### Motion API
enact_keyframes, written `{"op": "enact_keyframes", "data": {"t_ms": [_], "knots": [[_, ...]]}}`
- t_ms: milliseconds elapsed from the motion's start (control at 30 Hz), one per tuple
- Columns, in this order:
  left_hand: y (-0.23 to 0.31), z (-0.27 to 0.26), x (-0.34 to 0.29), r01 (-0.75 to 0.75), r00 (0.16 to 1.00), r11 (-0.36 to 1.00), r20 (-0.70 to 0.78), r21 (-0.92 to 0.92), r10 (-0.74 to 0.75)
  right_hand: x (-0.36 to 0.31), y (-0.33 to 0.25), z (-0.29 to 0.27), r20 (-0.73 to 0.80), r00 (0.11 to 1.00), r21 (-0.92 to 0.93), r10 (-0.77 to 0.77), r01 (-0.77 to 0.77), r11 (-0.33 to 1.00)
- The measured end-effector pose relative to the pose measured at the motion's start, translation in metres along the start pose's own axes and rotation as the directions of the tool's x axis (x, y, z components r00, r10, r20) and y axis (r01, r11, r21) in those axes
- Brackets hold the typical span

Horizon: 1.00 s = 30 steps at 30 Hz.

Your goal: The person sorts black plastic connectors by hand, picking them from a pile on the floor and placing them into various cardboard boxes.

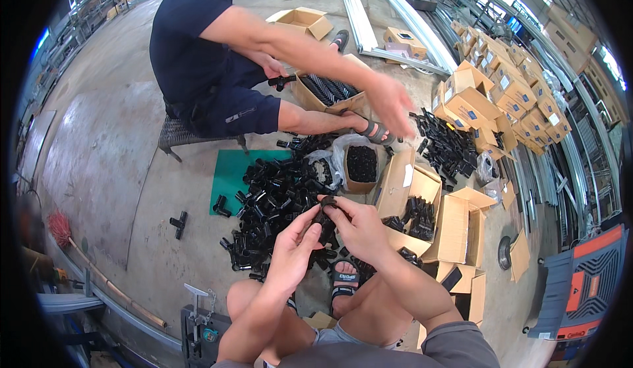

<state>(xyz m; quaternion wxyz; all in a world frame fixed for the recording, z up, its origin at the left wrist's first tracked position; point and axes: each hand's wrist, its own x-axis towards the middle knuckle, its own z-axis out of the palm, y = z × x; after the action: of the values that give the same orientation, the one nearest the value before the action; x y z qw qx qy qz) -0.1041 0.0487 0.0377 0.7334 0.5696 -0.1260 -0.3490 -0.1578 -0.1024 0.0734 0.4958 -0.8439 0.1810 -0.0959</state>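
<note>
My left hand [295,246] and my right hand [357,228] meet over a pile of glossy black pipe fittings [267,200]. Between them they grip one black fitting [324,215], my right fingers closed at its upper end and my left fingers around its lower part. My fingers hide much of its shape. Many fittings in the pile look like tees. Just beyond my hands stand a small box of tiny black parts [362,165] and a clear bag of small pieces [321,171]. An open carton of black parts [417,217] lies to the right.
Across the pile a seated person [217,58] holds a black fitting [281,82] and reaches out with the other hand [390,104]. More black parts [448,145] lie at right, near stacked cartons [514,84]. A green mat [227,170] and a broom [109,277] are left, a toolbox [583,285] right.
</note>
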Motion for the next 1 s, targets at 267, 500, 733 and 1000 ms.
{"op": "enact_keyframes", "data": {"t_ms": [267,500,733,1000], "knots": [[-0.008,0.007,-0.003,-0.094,0.995,0.986,-0.005,0.138,0.096,0.001,0.033,0.003,-0.095,0.986,0.05,-0.135,0.14,0.989],[-0.008,-0.001,0.001,-0.159,0.982,0.938,-0.053,0.307,0.184,0.0,0.02,-0.016,0.29,0.943,0.451,0.164,-0.285,0.846],[-0.009,-0.001,0.001,-0.045,0.999,0.985,0.027,0.168,0.041,0.0,0.027,-0.023,0.272,0.938,0.444,0.215,-0.321,0.837],[-0.006,0.001,0.003,-0.032,0.999,0.985,0.001,0.169,0.032,-0.005,0.02,-0.027,0.201,0.962,0.403,0.186,-0.254,0.879]]}}
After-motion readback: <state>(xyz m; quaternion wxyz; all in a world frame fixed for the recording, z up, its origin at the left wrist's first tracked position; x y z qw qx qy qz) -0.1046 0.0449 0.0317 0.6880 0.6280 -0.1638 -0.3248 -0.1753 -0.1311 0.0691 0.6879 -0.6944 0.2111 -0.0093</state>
